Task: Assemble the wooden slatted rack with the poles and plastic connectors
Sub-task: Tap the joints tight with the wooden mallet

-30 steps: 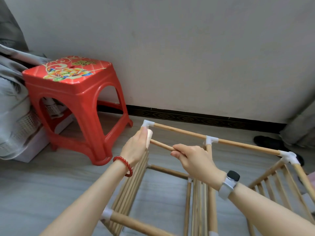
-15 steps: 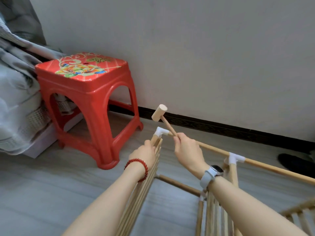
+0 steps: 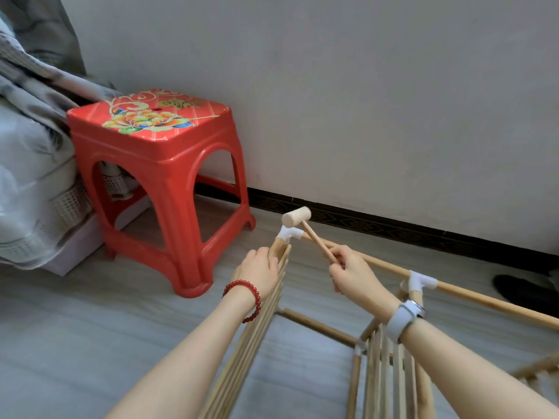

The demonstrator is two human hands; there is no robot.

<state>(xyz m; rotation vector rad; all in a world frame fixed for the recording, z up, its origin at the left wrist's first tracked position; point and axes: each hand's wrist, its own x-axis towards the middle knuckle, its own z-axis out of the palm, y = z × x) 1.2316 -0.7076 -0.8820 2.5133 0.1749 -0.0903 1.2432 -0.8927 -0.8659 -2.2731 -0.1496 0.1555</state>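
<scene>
Wooden rack (image 3: 260,337): it stands on the grey floor (image 3: 90,343), near the wall, and is partly built.
Corner connector (image 3: 289,234): white plastic, at the top corner of the rack, joining two poles.
Hammer (image 3: 305,228): small and wooden. Its round head sits just above the corner connector.
Right hand (image 3: 355,275): its fingers are curled around the hammer's thin handle.
Left hand (image 3: 258,272): it grips the top of the slatted side, just below the corner connector.
Long pole (image 3: 469,293): it runs right from the corner through a second white connector (image 3: 419,281).
Red stool (image 3: 157,173): plastic, with flowers on top, standing left of the rack.
</scene>
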